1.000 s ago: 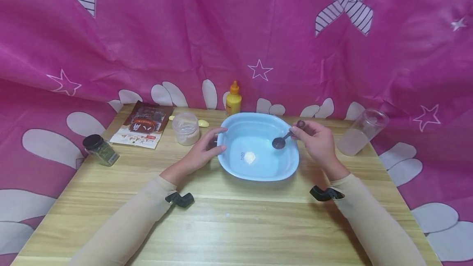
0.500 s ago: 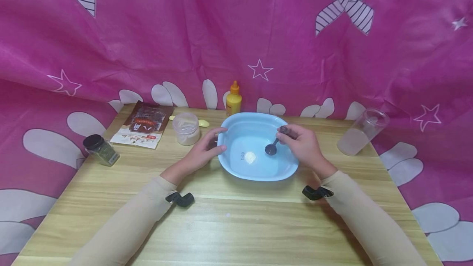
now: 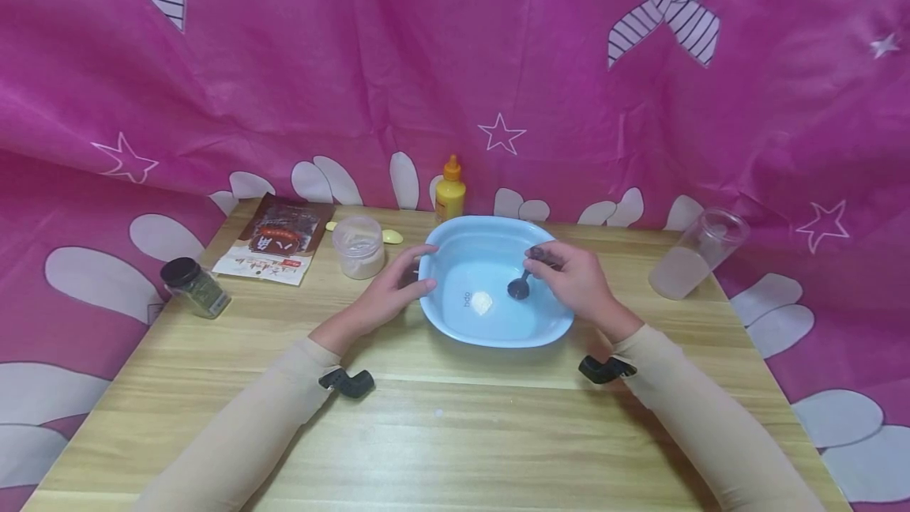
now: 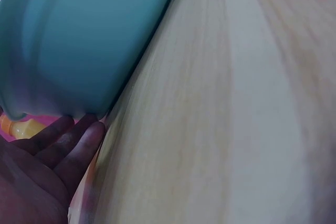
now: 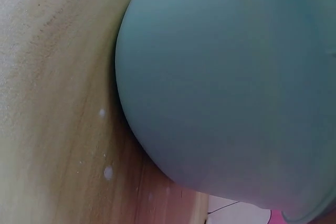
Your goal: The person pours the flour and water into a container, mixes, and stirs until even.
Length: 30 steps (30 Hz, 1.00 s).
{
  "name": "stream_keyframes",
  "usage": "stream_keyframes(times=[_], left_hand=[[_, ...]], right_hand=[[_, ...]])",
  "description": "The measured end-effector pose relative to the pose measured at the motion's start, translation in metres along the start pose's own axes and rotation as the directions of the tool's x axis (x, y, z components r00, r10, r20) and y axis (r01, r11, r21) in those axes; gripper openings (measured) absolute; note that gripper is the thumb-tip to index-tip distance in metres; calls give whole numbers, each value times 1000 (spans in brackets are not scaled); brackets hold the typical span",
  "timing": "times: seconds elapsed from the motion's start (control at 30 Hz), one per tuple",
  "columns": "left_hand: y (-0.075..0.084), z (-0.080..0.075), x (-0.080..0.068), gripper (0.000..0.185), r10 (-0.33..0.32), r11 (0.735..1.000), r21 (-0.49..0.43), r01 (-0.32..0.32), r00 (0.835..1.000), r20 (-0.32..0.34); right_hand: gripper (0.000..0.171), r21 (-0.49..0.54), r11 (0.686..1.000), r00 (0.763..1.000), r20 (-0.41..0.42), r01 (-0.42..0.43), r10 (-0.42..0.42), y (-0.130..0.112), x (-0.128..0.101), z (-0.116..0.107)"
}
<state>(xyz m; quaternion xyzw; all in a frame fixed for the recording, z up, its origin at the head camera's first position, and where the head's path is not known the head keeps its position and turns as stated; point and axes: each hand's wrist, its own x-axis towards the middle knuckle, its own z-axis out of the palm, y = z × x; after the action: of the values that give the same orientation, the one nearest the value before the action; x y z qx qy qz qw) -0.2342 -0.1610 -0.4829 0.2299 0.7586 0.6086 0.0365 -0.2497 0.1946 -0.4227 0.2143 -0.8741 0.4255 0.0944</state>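
A light blue bowl (image 3: pixel 550 329) stands mid-table with a small white heap (image 3: pixel 481 303) on its bottom. My right hand (image 3: pixel 576 279) pinches the handle of a dark spoon (image 3: pixel 520 287), whose bowl end hangs inside the blue bowl, just right of the heap. My left hand (image 3: pixel 391 291) rests with straight fingers against the bowl's left wall; the left wrist view shows the fingers (image 4: pixel 79 148) touching the bowl (image 4: pixel 84 40). The right wrist view shows only the bowl's outer wall (image 5: pixel 231 82) and the tabletop (image 5: pixel 52 93).
On the wooden table (image 3: pixel 441 433): a dark-lidded spice jar (image 3: pixel 193 288) at the left, a brown packet (image 3: pixel 277 239), a small clear tub of powder (image 3: pixel 359 246), a yellow squeeze bottle (image 3: pixel 449 190) behind the bowl, a clear cup (image 3: pixel 697 254) at the right. Pink cloth surrounds.
My right hand has carried the spoon leftward and down from the bowl's right rim into the bowl, toward the white heap. The left hand has stayed on the bowl.
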Motion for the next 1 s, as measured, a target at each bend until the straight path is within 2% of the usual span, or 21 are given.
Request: stream_keyframes(times=[0.7, 1.0], left_hand=[[-2, 0, 0, 60, 1, 1000, -5, -1, 1000, 1], [-2, 0, 0, 60, 12, 1000, -7, -12, 1000, -1]], right_hand=[[21, -77, 997, 998, 56, -9, 13, -5, 1, -1], [9, -166, 982, 988, 138, 93, -70, -8, 6, -10]])
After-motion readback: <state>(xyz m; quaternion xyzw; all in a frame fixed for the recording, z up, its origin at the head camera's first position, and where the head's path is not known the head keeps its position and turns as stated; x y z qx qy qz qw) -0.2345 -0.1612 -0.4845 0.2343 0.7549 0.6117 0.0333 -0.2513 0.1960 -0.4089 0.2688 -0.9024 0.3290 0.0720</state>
